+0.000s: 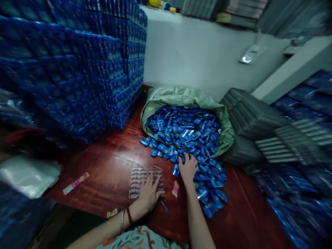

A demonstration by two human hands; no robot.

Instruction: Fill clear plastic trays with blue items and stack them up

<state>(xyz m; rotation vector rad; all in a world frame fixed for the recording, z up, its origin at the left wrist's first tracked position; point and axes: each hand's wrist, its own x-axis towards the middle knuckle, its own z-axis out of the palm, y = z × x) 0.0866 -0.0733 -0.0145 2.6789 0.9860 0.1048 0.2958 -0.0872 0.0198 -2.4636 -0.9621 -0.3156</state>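
Two bare hands worked at a clear plastic tray on a red-brown table.

The left hand (147, 193), nearest the camera, lay flat with spread fingers on the clear tray (145, 180), pressing it and gripping nothing. The tray's long axis ran left to right. Right of the tray and a little beyond it, the right hand (188, 168) rested palm down, fingers loosely open, on the heap of small blue packets (186, 138) that spilled from the green sack (181, 95). So the right hand was nearer the packets. No writing could be read; the packets were blurred.
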